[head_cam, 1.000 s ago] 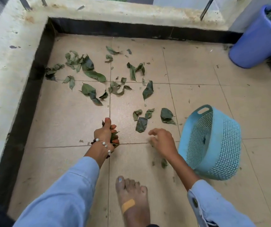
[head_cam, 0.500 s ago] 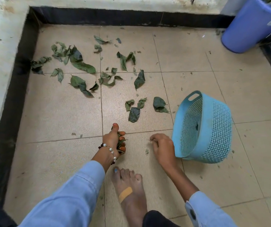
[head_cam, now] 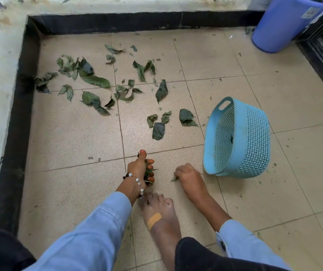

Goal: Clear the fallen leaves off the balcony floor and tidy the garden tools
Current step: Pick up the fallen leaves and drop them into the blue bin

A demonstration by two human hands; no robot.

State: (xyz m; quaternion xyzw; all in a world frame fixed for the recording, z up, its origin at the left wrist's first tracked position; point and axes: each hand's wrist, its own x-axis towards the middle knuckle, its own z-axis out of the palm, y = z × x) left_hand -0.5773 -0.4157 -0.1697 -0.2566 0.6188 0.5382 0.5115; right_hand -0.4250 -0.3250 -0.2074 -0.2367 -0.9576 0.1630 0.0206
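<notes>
Pinching leaf scrap [head_cam: 174, 179], right hand [head_cam: 188, 175] drew back; left hand [head_cam: 139, 169] still clenches leaf bunch [head_cam: 148, 171].

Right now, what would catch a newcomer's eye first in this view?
Green leaves lie scattered across the far-left floor tiles. The left hand grips a bunch of leaves, and a light blue basket lies tipped on its side to the right of the right hand.

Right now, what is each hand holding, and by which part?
Left hand grips a bunch of leaves around their middle. Right hand pinches a small leaf by one end, against the floor.
</notes>
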